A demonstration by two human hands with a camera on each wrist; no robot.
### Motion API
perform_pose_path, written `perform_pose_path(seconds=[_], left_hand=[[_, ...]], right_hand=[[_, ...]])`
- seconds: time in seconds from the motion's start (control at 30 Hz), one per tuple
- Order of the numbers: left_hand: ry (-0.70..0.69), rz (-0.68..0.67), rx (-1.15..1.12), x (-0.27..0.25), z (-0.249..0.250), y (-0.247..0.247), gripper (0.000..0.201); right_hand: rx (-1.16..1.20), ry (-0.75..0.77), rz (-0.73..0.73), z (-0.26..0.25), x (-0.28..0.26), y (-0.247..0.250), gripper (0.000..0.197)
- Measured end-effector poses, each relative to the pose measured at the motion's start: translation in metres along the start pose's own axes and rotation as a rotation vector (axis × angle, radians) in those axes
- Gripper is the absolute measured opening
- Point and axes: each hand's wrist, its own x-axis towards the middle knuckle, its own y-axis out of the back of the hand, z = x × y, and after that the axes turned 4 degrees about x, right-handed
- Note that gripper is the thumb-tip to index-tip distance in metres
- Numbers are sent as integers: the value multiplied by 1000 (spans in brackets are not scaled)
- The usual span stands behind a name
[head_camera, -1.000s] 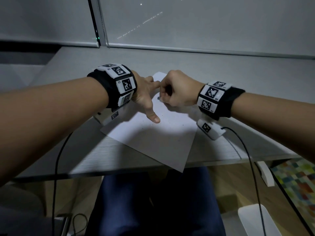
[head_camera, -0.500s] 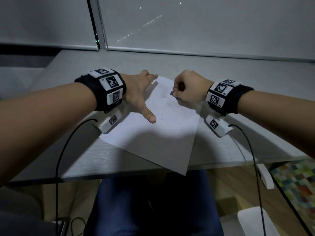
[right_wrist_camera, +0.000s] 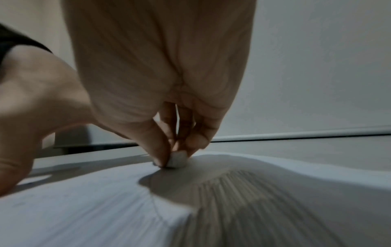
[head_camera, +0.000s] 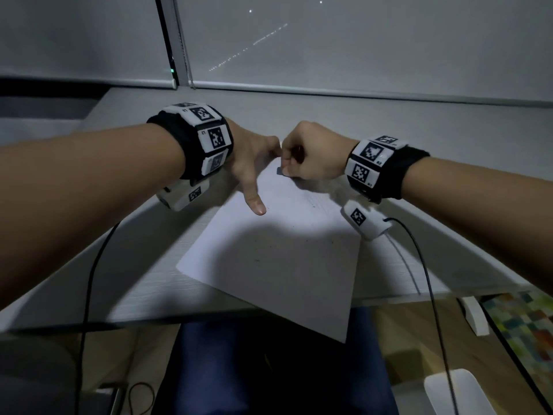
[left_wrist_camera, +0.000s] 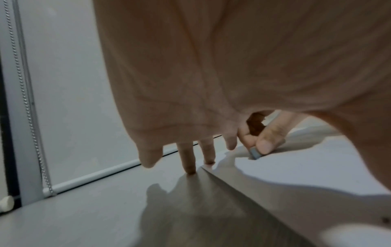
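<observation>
A white sheet of paper [head_camera: 278,259] lies at an angle on the grey desk [head_camera: 359,121], one corner hanging over the front edge. My left hand [head_camera: 254,166] rests on its far left part with straight fingers [left_wrist_camera: 190,160] spread, thumb stretched toward me. My right hand [head_camera: 311,154] is curled beside it and pinches a small grey eraser [head_camera: 280,171] against the paper near the far corner. The eraser [left_wrist_camera: 255,154] shows under the right thumb in the left wrist view. In the right wrist view the eraser [right_wrist_camera: 178,160] sits between thumb and fingertips, touching the paper [right_wrist_camera: 84,208].
Closed roller blinds [head_camera: 359,40] stand behind the desk, with a bead chain [left_wrist_camera: 27,100] at the left. Black cables [head_camera: 89,280] hang from both wrists over the desk's front edge. My legs in blue trousers [head_camera: 269,369] are below. A white object [head_camera: 454,393] lies on the floor at lower right.
The right hand with the eraser slid right, away from the left hand, then came back left close to it. The left hand stayed pressing on the paper.
</observation>
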Motion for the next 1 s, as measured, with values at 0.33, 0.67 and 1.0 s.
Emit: perform_pose_path(seconds=[0.33, 0.67, 1.0], left_hand=[[63, -39, 235, 0, 14, 7, 145], [109, -70, 314, -1, 26, 10, 151], [119, -75, 277, -5, 33, 13, 143]], right_hand=[[12, 35, -34, 3, -16, 0, 10], [7, 46, -48, 1, -23, 1, 9], [-28, -30, 14, 7, -19, 4, 12]])
